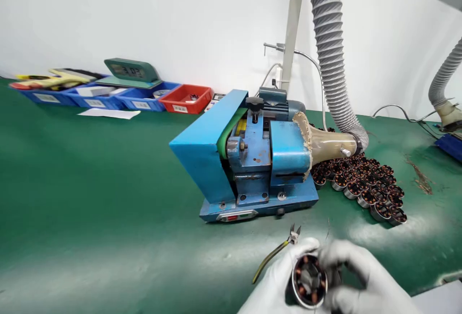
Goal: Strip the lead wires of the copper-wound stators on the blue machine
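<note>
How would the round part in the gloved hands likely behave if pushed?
The round part is probably stiff and heavy for its size, given its metal rim and copper windings. On edge it might roll, its outline being circular. Laid flat, like the parts beside the blue machine, it would likely slide rather than tip.

- I take this for a workshop or small factory station.
- On the green table [108,184] I see a blue belt machine [254,148], with a grey ribbed hose [327,39] joined to its nozzle [330,143].
- I make out another hose [438,83] farther right.
- Near the machine I see many alike copper-wound rings [366,198] massed together.
- I spot cutting pliers [285,244], and labelled parts bins [155,106] by the white wall [202,25].
</note>
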`<state>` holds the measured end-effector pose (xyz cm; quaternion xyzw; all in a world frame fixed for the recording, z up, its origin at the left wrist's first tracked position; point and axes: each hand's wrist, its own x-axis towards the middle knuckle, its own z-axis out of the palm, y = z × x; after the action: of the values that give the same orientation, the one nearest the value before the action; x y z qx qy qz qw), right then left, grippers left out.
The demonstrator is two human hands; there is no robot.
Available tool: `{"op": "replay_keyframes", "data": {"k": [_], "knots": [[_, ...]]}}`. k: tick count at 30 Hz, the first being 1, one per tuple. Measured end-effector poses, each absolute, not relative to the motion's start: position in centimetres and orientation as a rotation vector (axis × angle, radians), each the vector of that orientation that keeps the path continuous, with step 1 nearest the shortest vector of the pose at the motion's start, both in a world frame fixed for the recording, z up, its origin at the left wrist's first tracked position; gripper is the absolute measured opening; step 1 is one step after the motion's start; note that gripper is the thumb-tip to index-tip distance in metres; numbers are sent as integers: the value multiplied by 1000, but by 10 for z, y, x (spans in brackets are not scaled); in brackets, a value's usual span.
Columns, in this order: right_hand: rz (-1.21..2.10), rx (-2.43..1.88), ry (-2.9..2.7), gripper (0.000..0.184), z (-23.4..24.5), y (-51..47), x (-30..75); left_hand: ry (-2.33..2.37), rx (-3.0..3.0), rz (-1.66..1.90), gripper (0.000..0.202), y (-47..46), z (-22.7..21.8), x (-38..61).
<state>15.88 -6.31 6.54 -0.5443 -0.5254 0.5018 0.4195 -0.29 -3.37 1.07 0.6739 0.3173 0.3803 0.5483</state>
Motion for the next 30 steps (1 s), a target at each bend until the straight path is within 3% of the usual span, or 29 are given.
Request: {"op": "replay_keyframes", "data": {"k": [3,7,9,13,16,19,24,30], "knots": [[1352,-1189,-831,37,42,-56,151,751,1645,1008,62,-25,15,-10],[1237,-1075,-762,20,18,-45,131,751,1871,1262,62,-25,13,-10],[1152,-1079,-706,11,21,-39,122,774,1922,1294,62,-26,13,-5],[1148,-961,-450,16,40,-24,126,776,1871,1342,57,-28,17,1],[928,-869,-298,13,42,-17,137,864,1767,1436,53,-31,18,4],[909,-949,-500,17,33,-20,130,1069,1546,1386,51,-28,16,8],[798,-1319,-873,48,23,-18,92,1034,1265,1259,48,-6,11,15],[696,-1477,-940,40,29,22,90,955,1038,1262,50,26,16,27]]}}
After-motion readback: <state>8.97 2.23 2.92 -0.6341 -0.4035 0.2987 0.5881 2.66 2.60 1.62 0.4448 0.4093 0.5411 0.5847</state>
